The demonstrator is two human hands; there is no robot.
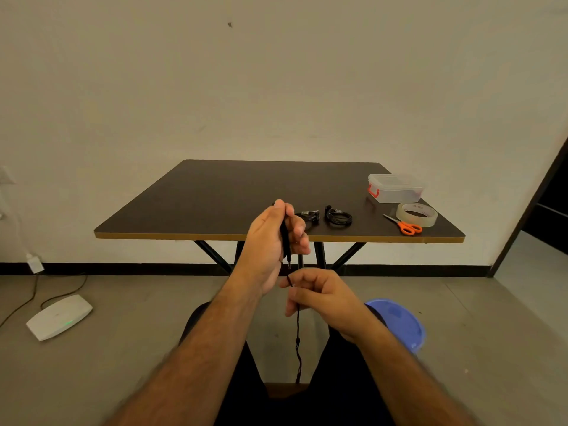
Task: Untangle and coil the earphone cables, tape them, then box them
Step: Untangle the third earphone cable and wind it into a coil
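A: How far along is the person?

B: Partway, by the look of it. The left hand [270, 241] is curling round a bunch of black cable [285, 241], with the plug poking out below the fingers. The right hand [319, 295] is pinching the same cable just beneath, and the loose tail is hanging down between the knees.

A: So that one is being coiled in front of the desk [215, 198]?

B: It seems so; both hands are working off the desk's near edge, not over it. It is not taped yet.

A: And on the desk?

B: A finished-looking coil [338, 216] is lying near the front edge, right of the middle. A second bundle [310, 215] is sitting just left of it, partly behind the left hand; whether either is taped is too small to tell.

A: What is waiting?

B: The tape [416, 214] and scissors [404, 226] are lying at the desk's right front corner, and the box [395, 188] is standing behind them with its lid on. Boxing is probably all still ahead.
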